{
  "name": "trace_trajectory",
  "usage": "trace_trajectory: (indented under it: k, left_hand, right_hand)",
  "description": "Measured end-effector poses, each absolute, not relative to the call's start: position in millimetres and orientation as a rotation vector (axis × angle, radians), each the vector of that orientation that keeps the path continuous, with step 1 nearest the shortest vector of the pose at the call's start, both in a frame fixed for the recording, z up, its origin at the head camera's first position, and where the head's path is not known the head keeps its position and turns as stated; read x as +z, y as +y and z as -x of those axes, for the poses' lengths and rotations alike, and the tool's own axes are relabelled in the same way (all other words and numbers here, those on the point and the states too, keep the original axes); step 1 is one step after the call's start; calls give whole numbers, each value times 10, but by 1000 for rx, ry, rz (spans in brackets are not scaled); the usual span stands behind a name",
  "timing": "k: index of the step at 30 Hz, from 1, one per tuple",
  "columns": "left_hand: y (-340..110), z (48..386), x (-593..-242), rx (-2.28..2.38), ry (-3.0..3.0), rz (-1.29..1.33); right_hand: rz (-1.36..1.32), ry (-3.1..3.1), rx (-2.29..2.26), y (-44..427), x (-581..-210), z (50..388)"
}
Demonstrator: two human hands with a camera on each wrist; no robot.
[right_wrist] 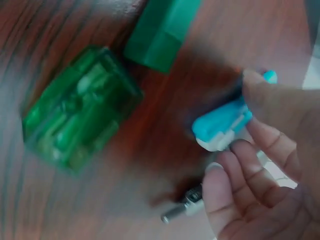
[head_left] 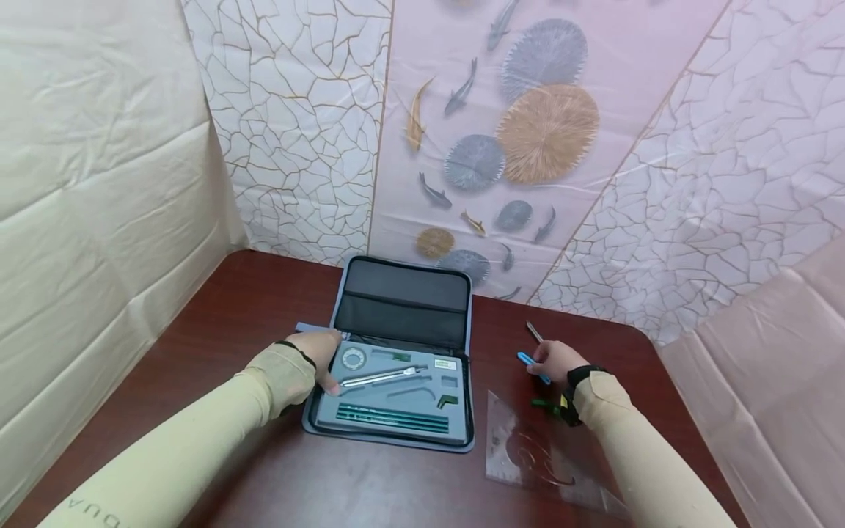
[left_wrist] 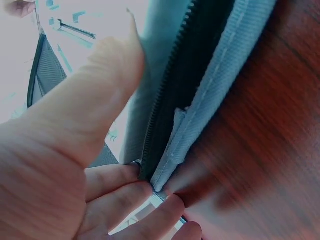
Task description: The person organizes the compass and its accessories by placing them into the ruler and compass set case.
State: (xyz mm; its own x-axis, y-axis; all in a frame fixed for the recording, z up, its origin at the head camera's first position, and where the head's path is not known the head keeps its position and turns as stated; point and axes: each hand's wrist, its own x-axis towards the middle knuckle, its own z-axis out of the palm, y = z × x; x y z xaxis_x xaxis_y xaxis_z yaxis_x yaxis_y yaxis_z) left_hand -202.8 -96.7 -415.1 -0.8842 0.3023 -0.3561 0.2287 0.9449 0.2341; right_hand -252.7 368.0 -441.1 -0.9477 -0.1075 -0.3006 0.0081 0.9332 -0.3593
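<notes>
Nearest to me, a clear plastic drawing template (head_left: 503, 447) is lying just right of the zip case (head_left: 399, 286). Inside the case I'm seeing a grey tray (head_left: 424, 357) that is holding a compass (head_left: 379, 378) and green pencils (head_left: 392, 418). The left hand (head_left: 320, 357) is resting on the case's left edge, its grip spread rather than clenched. Right of the case, a green see-through box (right_wrist: 80, 107) is sitting near the right hand (head_left: 557, 361), whose grip is pinching a blue-and-white piece (right_wrist: 220, 122); a metal-tipped tool (head_left: 533, 331) is lying beside those fingers. I'm judging the step to be handling that piece, picking up or setting down, I can't tell which; the next move is probably calling for a firm pinch and a steadied case. The dark red worktop (head_left: 198, 352) is spreading around the case, while behind it a fish-patterned wall covering (head_left: 297, 125) is hanging, pale cloth (head_left: 99, 110) flanking the left.
</notes>
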Motion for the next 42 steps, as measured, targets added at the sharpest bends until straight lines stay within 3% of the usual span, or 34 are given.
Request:
trace_trajectory:
  k: [24,34,42]
  left_hand:
    - [-891,2016,-4131,239,2736,-409]
    - [-972,2105,-4305,260,2743,-409]
    - [-961,2033,-4212,232,2730,-425]
  right_hand:
    - [13,2753,-679,3679,-4520,2482]
    - [97,2709,-870,3415,-4379,2464]
    - [149,2667,-962,3053,-4326,2405]
